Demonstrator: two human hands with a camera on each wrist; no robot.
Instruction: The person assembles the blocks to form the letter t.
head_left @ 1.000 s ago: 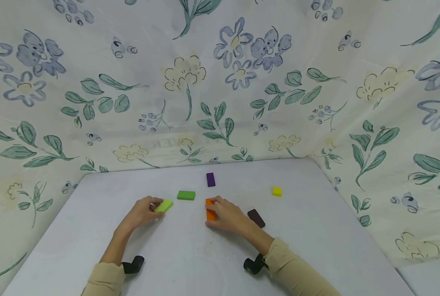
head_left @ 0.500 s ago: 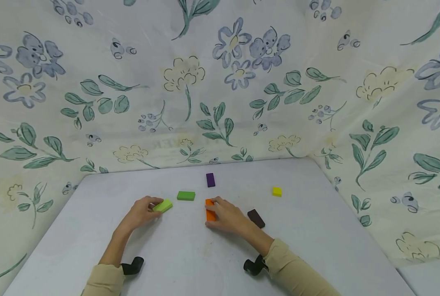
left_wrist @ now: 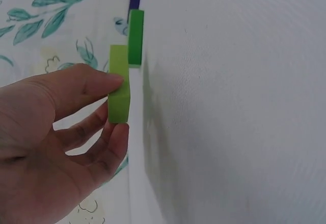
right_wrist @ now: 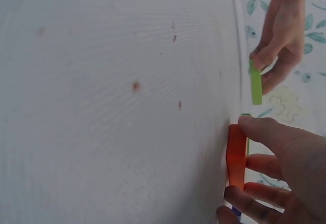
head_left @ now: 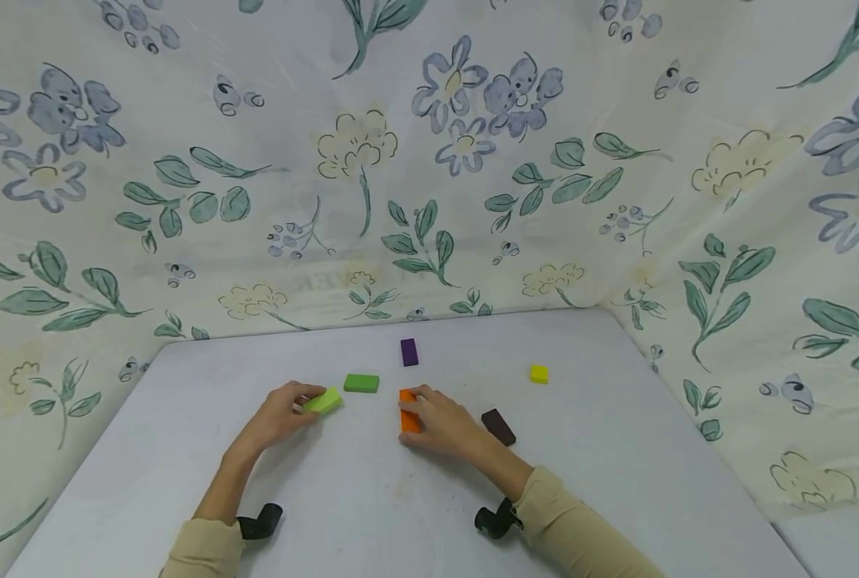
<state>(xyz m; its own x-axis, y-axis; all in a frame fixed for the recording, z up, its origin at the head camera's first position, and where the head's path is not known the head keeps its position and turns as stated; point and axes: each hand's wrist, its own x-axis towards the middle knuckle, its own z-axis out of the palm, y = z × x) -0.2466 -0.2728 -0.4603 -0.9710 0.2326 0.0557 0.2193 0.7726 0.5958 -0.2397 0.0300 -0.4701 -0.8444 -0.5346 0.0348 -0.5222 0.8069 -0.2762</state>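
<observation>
While both hands are occupied, head view has the left hand (head_left: pixel 281 413) pinching the lime block (head_left: pixel 326 400) by its left end, right end sticking out free toward the green block (head_left: pixel 361 384), near but apart. Right hand (head_left: pixel 444 421) spans the orange block (head_left: pixel 410 421) lengthwise on the white table (head_left: pixel 372 498), thumb at the near end, fingers at the far end. Purple block (head_left: pixel 409 352) farther off; brown block (head_left: pixel 498 427) and yellow block (head_left: pixel 539 374) to the right. Left wrist view: lime held narrowly between thumb and fingertips, palm well back, block seemingly clear of the table, its shadow apart from it. Looks light, stiff, hard to damage; perhaps a little slick, so opposite faces near the middle should give the steadiest pinch. Right wrist view: orange sits between thumb and fingertips, outside the palm, one face apparently down on the table. Likely just as light and rigid; end-to-end hold suits it, keeping the long sides mostly free.
</observation>
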